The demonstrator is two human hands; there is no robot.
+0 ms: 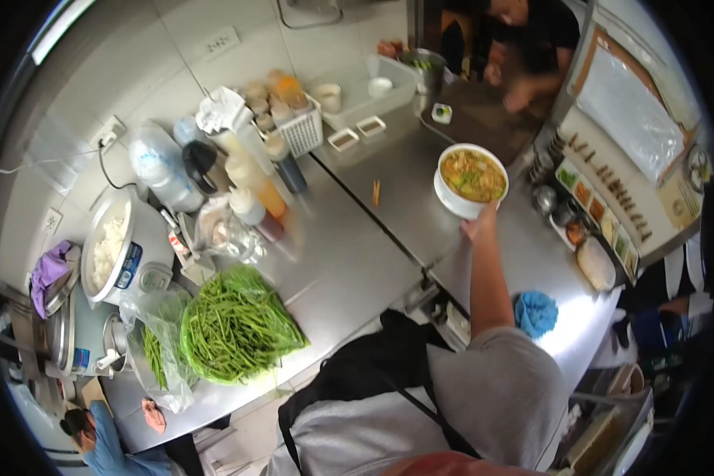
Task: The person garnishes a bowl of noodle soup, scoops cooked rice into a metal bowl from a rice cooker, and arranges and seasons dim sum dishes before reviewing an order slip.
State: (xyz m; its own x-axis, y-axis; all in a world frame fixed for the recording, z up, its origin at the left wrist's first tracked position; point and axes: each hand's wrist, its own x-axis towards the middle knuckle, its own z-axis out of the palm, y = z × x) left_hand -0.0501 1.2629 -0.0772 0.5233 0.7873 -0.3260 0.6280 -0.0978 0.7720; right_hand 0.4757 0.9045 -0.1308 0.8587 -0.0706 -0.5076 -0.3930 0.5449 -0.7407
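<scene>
My right hand [481, 223] reaches far forward, its fingers at the near edge of a white bowl of soup [473, 178]. The bowl holds a yellow-brown broth with green herbs on top. I cannot tell whether the bowl rests on the counter or is slightly raised. My left hand is out of the frame. Two small orange-brown strips [377, 193] lie to the left of the bowl. Beyond it is a small white dish with green bits [442, 113], near two little sauce dishes [370, 125].
A steel counter [357, 262] spans the view. Left are green beans in a bag [238, 325], a rice pot [111, 246] and sauce bottles [255, 186]. Right are a garnish tray [595, 208] and a blue crumpled item [536, 314]. Another person [539, 47] is beyond; one more is lower left.
</scene>
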